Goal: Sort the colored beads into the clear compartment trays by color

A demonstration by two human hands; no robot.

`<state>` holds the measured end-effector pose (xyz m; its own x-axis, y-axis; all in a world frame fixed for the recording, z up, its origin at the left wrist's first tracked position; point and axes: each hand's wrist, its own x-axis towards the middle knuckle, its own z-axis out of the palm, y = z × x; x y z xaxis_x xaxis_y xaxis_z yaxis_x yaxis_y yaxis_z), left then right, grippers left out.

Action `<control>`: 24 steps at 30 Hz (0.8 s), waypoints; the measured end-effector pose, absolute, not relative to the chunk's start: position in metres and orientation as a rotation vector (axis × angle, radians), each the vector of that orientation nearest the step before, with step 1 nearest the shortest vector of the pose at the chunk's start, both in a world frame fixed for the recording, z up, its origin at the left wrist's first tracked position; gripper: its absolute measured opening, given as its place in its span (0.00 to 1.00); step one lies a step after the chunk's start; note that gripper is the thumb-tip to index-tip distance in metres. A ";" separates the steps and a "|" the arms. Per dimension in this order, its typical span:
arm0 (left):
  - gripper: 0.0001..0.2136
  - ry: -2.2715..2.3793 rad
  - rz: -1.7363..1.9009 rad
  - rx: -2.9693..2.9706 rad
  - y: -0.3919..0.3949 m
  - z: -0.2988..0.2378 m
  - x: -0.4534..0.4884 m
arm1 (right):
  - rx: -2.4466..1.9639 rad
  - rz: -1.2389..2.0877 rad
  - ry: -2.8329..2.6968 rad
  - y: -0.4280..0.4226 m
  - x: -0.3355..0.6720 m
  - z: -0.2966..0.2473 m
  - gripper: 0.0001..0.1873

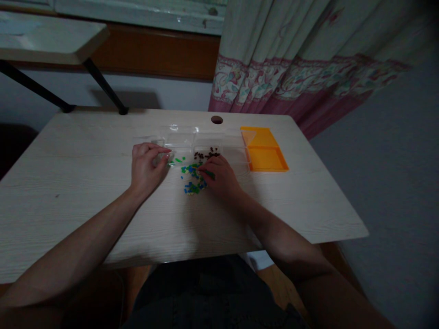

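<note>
A clear plastic compartment box [180,139] lies across the back middle of the table. My left hand [146,162] is at its left end, thumb and forefinger curled round its edge. Small dark brown pieces [207,154] sit in a middle compartment, and a few green pieces [179,160] show in the one left of it. In front of the box is a loose pile of small blue, green and pale pieces [194,185]. Over that pile my right hand [221,176] has its fingertips pinched together; whatever is between them is too small to name.
An orange tray [269,160] stands at the right end of the clear box. Behind it are a round hole [216,119] in the table [154,228] and a patterned curtain [267,77]. A raised shelf [51,39] on black legs is at the back left.
</note>
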<state>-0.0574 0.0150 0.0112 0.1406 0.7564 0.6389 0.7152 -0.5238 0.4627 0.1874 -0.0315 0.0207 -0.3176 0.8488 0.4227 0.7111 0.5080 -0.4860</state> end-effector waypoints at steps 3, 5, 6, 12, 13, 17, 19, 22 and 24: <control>0.09 1.418 1.343 2.388 0.011 0.014 -0.054 | -1.271 0.306 -2.073 -0.032 0.187 0.022 0.07; 0.08 1.306 1.299 2.456 0.007 0.018 -0.052 | -1.270 0.355 -2.033 -0.031 0.186 0.023 0.06; 0.08 1.241 1.260 2.496 0.005 0.020 -0.050 | -1.267 0.389 -2.010 -0.031 0.186 0.024 0.06; 0.10 0.898 1.031 2.692 -0.006 0.027 -0.044 | -1.235 0.633 -1.897 -0.030 0.184 0.027 0.06; 0.11 0.865 1.017 2.709 -0.007 0.027 -0.044 | -1.232 0.666 -1.891 -0.031 0.184 0.027 0.06; 0.15 0.789 0.989 2.753 -0.007 0.026 -0.044 | -1.227 0.761 -1.897 -0.032 0.181 0.026 0.08; 0.16 0.778 0.987 2.765 -0.007 0.026 -0.044 | -1.218 0.788 -1.907 -0.032 0.180 0.025 0.08; 0.16 0.757 1.008 2.777 -0.006 0.026 -0.044 | -1.177 0.814 -1.918 -0.033 0.179 0.024 0.08; 0.15 0.743 1.035 2.779 -0.007 0.026 -0.044 | -1.155 0.833 -1.909 -0.033 0.179 0.024 0.08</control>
